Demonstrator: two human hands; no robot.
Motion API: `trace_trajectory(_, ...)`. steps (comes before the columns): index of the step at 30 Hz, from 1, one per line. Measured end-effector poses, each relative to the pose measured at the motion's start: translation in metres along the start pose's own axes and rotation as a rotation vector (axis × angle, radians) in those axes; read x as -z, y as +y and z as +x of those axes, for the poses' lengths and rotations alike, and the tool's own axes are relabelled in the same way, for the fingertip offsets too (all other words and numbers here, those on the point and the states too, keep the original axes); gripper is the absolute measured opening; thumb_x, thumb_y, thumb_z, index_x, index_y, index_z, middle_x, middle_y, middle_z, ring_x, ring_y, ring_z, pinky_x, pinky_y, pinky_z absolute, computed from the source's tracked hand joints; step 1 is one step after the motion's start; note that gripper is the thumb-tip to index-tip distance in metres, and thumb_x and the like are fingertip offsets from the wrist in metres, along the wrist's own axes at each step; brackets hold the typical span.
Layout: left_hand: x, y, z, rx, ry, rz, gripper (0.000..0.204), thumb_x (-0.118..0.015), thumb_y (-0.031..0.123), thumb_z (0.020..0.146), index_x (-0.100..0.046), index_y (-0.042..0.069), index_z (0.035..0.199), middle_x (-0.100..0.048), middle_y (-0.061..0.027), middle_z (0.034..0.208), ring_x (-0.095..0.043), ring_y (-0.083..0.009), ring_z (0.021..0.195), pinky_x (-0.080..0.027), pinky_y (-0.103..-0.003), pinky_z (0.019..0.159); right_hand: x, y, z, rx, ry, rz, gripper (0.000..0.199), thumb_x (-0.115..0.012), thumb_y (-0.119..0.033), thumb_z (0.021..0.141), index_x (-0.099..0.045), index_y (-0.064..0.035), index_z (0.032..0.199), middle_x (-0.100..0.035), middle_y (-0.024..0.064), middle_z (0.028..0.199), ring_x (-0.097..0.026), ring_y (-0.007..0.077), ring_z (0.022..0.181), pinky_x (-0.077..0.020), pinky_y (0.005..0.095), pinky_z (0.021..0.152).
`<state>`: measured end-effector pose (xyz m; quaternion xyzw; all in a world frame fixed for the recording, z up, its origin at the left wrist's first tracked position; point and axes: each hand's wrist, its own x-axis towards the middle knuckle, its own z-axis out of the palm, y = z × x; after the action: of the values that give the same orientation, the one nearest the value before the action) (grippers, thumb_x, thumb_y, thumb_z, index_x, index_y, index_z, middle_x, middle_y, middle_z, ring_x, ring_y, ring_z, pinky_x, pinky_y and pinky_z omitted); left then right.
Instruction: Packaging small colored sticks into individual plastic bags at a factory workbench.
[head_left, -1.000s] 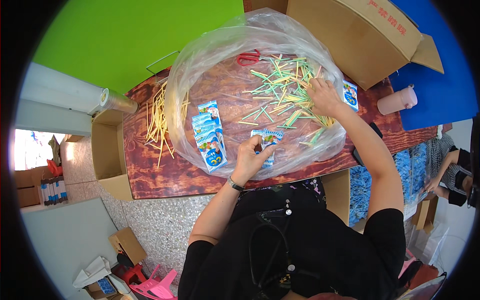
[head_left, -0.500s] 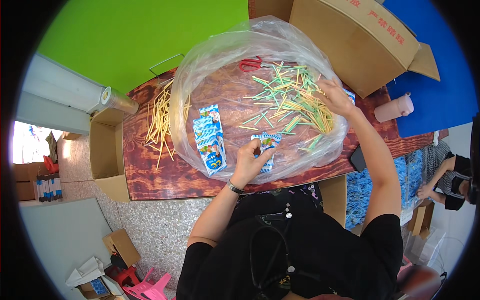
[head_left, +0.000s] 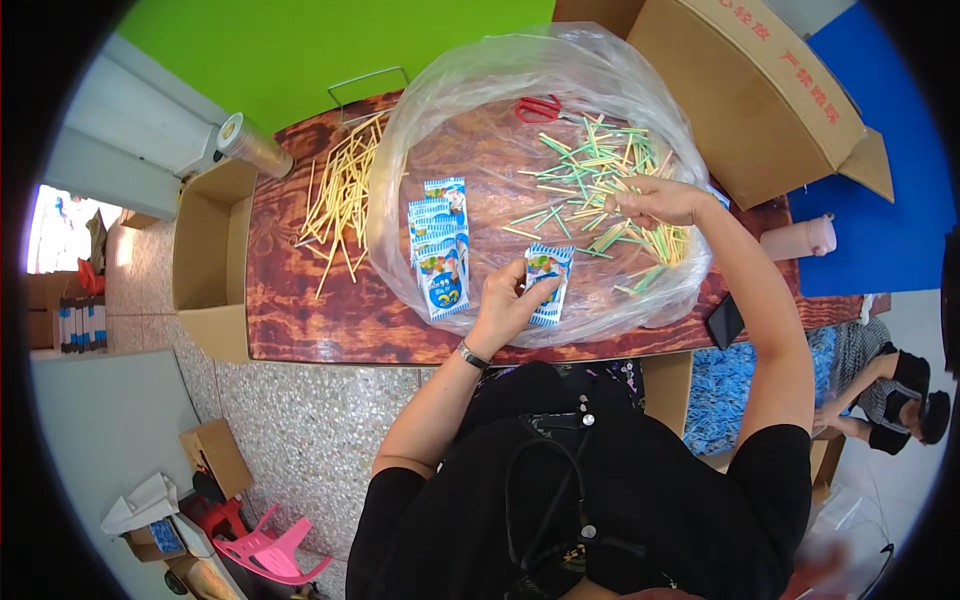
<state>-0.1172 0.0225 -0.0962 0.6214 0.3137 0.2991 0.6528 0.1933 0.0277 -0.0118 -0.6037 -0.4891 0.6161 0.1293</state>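
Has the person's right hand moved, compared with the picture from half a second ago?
Yes. Against the red scissors, the right hand has moved left and toward the person's body, over the yellow and green sticks.

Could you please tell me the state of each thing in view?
Left hand: holding a blue-and-white packet
Right hand: over loose straws, whether gripping one unclear
Yellow straws: loosely heaped
Other packets: overlapping
Plastic bag: spread open
Red-handled scissors: open or shut unclear
Left cardboard box: open
Pink bottle: lid on
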Motion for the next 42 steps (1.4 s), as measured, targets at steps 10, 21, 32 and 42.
trace_trajectory(10,0.013,-0.014,-0.004,-0.031,0.084,0.023,0.022,-0.07,0.017,0.087,-0.066,0.001,0.1,-0.066,-0.0034,0.072,-0.055,-0.0043,0.062,-0.043,-0.023,0.054,-0.028,-0.035,0.048,-0.027,0.014,-1.359,0.026,-0.057,-0.019,0.088,-0.064,-0.0006,0.106,-0.068,0.0202,0.095,-0.066,0.0346,0.091,-0.0526,0.0441,0.073)
trace_trajectory(21,0.022,0.006,-0.007,0.05,0.138,0.004,0.023,-0.068,0.015,0.088,-0.065,0.0,0.105,-0.067,-0.0047,0.072,-0.057,-0.0052,0.054,-0.045,-0.024,0.047,-0.058,-0.011,0.086,-0.123,-0.015,-1.413,0.023,-0.054,-0.014,0.086,-0.07,-0.0032,0.1,-0.069,0.0181,0.099,-0.067,0.0349,0.094,-0.0542,0.0448,0.079)
trace_trajectory(32,0.019,0.007,-0.004,0.023,0.182,-0.008,0.019,-0.068,0.015,0.089,-0.067,0.0,0.101,-0.067,-0.0024,0.076,-0.055,-0.0031,0.05,-0.041,-0.019,0.041,-0.037,0.01,0.039,0.157,0.193,-0.462,0.031,-0.055,-0.024,0.096,-0.063,-0.0057,0.119,-0.065,0.0083,0.08,-0.064,0.0197,0.076,-0.0493,0.0341,0.066)
trace_trajectory(42,0.011,0.003,0.008,-0.224,0.312,0.368,0.026,-0.084,0.02,0.072,-0.065,0.004,0.077,-0.048,0.0004,0.059,-0.041,-0.0078,0.056,-0.035,-0.026,0.049,-0.062,0.002,-0.001,0.305,0.039,0.599,0.05,-0.054,-0.029,0.098,-0.045,-0.0032,0.14,-0.052,-0.0046,0.096,-0.05,0.0071,0.079,-0.0415,0.0212,0.064)
